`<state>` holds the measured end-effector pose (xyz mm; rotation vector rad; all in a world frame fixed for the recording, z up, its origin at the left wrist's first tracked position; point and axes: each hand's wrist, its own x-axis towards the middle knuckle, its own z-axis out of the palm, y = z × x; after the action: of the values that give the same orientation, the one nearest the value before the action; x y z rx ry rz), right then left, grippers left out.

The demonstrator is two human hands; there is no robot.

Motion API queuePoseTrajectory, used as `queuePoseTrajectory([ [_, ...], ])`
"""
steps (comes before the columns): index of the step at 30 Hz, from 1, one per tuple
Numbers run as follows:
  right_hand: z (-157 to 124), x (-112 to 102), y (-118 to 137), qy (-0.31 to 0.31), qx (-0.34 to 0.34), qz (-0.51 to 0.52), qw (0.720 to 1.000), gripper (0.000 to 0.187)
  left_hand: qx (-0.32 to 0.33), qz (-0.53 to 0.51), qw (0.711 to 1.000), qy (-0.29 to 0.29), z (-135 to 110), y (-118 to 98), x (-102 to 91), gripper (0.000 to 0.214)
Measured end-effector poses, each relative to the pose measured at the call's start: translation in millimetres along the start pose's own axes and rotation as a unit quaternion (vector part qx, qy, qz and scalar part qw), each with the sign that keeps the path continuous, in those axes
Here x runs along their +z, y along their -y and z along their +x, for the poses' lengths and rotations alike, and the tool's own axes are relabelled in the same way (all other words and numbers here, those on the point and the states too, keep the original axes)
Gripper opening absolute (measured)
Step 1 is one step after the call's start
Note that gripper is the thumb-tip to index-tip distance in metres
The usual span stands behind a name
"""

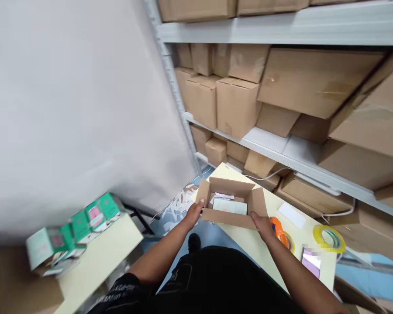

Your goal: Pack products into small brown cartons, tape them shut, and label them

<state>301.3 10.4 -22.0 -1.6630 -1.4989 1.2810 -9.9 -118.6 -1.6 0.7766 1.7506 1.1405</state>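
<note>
An open cardboard box (pixel 229 217) is held in front of me at the table's near left edge, its flaps spread. Inside lie a pale green box (pixel 229 206) and a crumpled white paper (pixel 223 196). My left hand (pixel 194 213) grips the left end of the cardboard box, thumb up on the flap. At the opposite end, my right hand (pixel 261 223) grips the near right corner, its fingers partly hidden. Just right of that hand, an orange tape dispenser (pixel 279 232) rests on the table.
The cream table (pixel 309 218) also bears a yellow tape roll (pixel 318 235), a white sheet (pixel 291 214) and a purple-and-white item (pixel 311 263). Shelves (pixel 262 32) of cartons rise behind it. On a left-hand table (pixel 100 257) stand several green boxes (pixel 90 218). Paper scraps (pixel 180 203) litter the floor.
</note>
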Motion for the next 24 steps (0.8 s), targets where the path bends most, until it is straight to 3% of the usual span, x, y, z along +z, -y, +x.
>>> queuePoseTrajectory([
  [3,-9.1,20.9,25.6,0.067,0.007,0.015,0.998,0.076,0.059,-0.041,0.997,-0.031,-42.2,8.4,-41.0,0.08],
  [7,-30.5,65.6,63.6,0.143,-0.008,-0.017,0.99,0.078,0.113,-0.078,0.986,-0.098,-101.6,17.3,-103.2,0.084],
  [12,-67.2,135.0,100.6,0.206,-0.033,-0.059,0.976,0.072,0.081,-0.075,0.954,-0.278,-176.6,30.1,-179.5,0.084],
  [15,-99.1,176.0,114.7,0.251,-0.05,-0.078,0.963,0.07,0.074,-0.023,0.926,-0.369,-226.8,38.8,-228.0,0.067],
  [19,-151.4,228.4,124.4,0.297,-0.099,-0.097,0.945,0.069,0.067,0.101,0.891,-0.437,-303.3,47.0,-302.0,0.041],
  [24,-214.2,289.3,123.5,0.328,-0.117,-0.128,0.929,0.06,0.051,0.215,0.841,-0.495,-391.4,49.0,-418.8,0.036],
])
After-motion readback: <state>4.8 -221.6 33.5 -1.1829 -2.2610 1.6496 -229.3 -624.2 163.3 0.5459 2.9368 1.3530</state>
